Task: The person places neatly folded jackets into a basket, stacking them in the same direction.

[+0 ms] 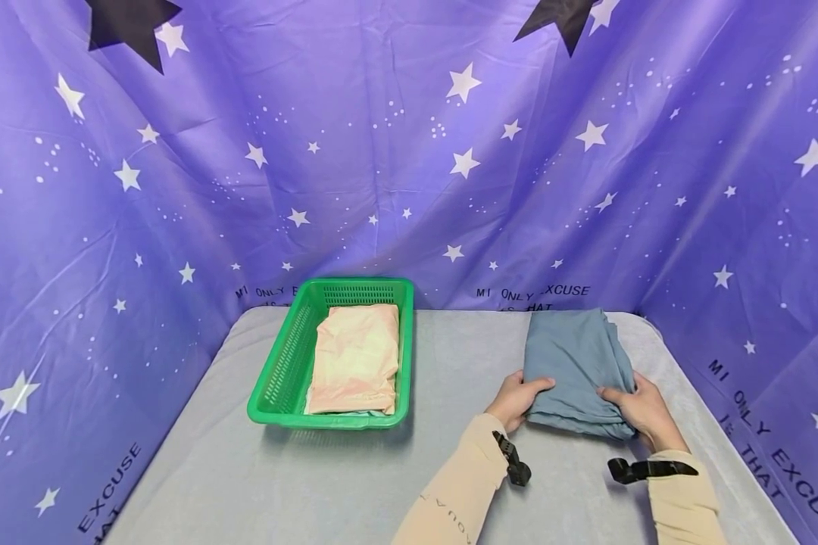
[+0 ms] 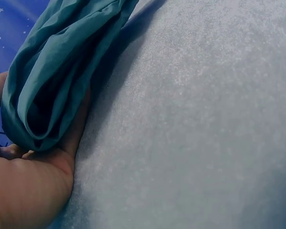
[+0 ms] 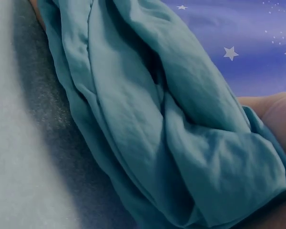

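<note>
A folded blue-grey cloth [image 1: 576, 371] is held between both hands over the right side of the table. My left hand [image 1: 516, 397] grips its left edge, thumb on top and fingers underneath. On the opposite edge my right hand [image 1: 647, 409] has the same hold, thumb laid over the top. In the left wrist view the cloth [image 2: 57, 71] shows rounded, stacked folds sitting in the left palm. Its layers [image 3: 133, 109] hang somewhat loose in the right wrist view, where most of the right hand is hidden behind them.
A green plastic basket [image 1: 262, 409] with slotted sides stands left of the middle of the table [image 1: 313, 492]. Inside it lies a folded pale pink cloth [image 1: 357, 356], with a light green edge of fabric below. A purple star-printed curtain [image 1: 382, 151] surrounds the table.
</note>
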A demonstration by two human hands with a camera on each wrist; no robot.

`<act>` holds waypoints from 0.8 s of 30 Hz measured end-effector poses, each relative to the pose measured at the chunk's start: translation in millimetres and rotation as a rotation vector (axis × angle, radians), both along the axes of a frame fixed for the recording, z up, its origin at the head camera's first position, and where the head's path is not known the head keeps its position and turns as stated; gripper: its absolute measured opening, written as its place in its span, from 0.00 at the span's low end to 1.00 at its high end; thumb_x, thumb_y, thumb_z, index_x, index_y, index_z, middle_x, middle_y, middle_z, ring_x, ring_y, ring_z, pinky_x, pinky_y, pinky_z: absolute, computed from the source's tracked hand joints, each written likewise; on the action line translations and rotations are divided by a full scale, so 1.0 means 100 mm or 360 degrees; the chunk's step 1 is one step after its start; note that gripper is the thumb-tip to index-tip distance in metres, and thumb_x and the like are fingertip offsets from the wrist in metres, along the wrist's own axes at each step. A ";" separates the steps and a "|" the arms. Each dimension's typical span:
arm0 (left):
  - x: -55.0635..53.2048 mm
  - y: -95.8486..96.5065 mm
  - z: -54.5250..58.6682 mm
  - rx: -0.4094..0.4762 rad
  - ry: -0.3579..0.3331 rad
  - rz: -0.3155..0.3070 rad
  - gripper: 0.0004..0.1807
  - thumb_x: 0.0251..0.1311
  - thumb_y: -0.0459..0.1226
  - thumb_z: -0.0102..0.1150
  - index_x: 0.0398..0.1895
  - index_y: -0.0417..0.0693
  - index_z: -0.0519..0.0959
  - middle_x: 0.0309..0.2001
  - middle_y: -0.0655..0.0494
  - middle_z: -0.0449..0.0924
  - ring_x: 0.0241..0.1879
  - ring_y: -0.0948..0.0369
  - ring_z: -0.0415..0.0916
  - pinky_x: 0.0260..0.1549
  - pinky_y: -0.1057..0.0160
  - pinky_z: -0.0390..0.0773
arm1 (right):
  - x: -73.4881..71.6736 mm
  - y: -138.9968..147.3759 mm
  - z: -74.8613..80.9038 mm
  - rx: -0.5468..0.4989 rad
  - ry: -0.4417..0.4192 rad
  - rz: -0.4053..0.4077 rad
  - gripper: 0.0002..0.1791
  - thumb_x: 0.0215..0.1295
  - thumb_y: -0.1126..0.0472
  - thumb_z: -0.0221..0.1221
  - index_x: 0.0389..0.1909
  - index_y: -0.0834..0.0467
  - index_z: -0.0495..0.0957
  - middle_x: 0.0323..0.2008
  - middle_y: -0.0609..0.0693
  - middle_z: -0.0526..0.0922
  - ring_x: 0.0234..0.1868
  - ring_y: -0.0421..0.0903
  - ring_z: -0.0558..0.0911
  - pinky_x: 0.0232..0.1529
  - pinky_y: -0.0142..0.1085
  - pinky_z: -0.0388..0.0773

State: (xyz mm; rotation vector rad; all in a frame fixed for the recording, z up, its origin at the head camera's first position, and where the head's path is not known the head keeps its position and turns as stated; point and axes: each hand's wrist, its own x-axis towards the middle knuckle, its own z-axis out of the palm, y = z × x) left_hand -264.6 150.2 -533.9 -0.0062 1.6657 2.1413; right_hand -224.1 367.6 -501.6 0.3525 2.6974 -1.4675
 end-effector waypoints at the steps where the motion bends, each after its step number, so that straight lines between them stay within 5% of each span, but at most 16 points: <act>1: 0.00 0.00 -0.01 -0.0002 0.0008 0.0002 0.17 0.65 0.41 0.66 0.55 0.51 0.80 0.40 0.55 0.84 0.37 0.61 0.82 0.44 0.57 0.86 | 0.00 -0.01 0.00 -0.0010 -0.0002 -0.0006 0.40 0.74 0.54 0.58 0.77 0.70 0.54 0.72 0.74 0.63 0.68 0.66 0.67 0.53 0.35 0.69; 8: -0.02 0.00 -0.06 0.0030 0.0049 0.0020 0.19 0.64 0.39 0.67 0.58 0.49 0.79 0.45 0.54 0.83 0.42 0.58 0.83 0.49 0.53 0.85 | 0.04 -0.04 -0.01 -0.0026 0.0011 -0.0042 0.41 0.75 0.52 0.58 0.78 0.67 0.53 0.72 0.73 0.63 0.66 0.61 0.70 0.51 0.31 0.69; 11: -0.02 0.00 -0.08 0.0027 0.0061 0.0013 0.19 0.64 0.39 0.66 0.57 0.49 0.79 0.45 0.55 0.83 0.42 0.58 0.83 0.49 0.54 0.85 | 0.07 -0.07 -0.02 -0.0003 0.0040 -0.0064 0.40 0.74 0.52 0.59 0.78 0.67 0.56 0.71 0.71 0.65 0.57 0.46 0.74 0.46 0.24 0.70; 16: -0.04 0.00 -0.13 0.0034 0.0081 -0.0013 0.18 0.65 0.40 0.66 0.58 0.50 0.80 0.45 0.55 0.84 0.43 0.58 0.83 0.49 0.54 0.85 | 0.11 -0.13 -0.02 0.0002 0.0114 -0.0138 0.37 0.72 0.54 0.61 0.75 0.66 0.61 0.69 0.69 0.69 0.45 0.24 0.67 0.42 0.19 0.68; 24: -0.07 0.04 -0.20 -0.0052 0.0140 0.0054 0.22 0.62 0.42 0.69 0.60 0.54 0.80 0.50 0.59 0.83 0.47 0.60 0.81 0.53 0.56 0.81 | 0.14 -0.20 0.00 -0.0052 0.0154 -0.0228 0.36 0.72 0.53 0.62 0.75 0.64 0.62 0.68 0.64 0.70 0.45 0.22 0.66 0.45 0.23 0.67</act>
